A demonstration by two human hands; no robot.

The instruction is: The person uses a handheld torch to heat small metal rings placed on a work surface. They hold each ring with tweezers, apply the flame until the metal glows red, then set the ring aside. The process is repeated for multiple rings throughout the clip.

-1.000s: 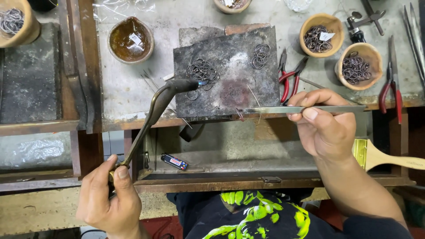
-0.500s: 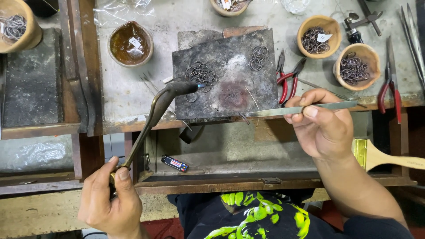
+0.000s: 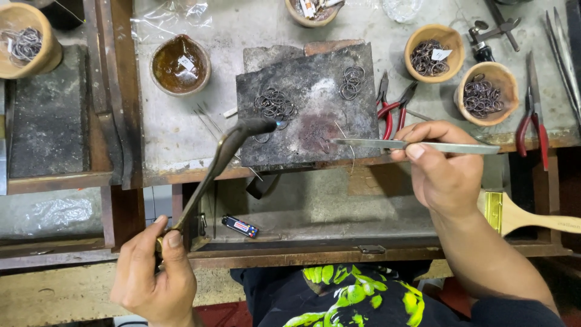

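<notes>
Meanwhile, your left hand (image 3: pixel 154 278) stayed clenched on the torch (image 3: pixel 221 160), its nozzle just short of the wire rings (image 3: pixel 274 104), hardly moved since a second before. Your right hand (image 3: pixel 445 172) pinched the tweezers (image 3: pixel 411 145), tips eased slightly left over the charred block (image 3: pixel 305 103), whose near edge lay just beyond your fingertips; pliers (image 3: pixel 393 103) crowded the right side.

left hand (image 3: pixel 154 278): low at the near-left, fist closed around a handle, thumb on top, well away from the tabletop | right hand (image 3: pixel 445 166): at the near edge of the tabletop, palm down, thumb and fingers pinched together, forearm running back to the lower right
</notes>
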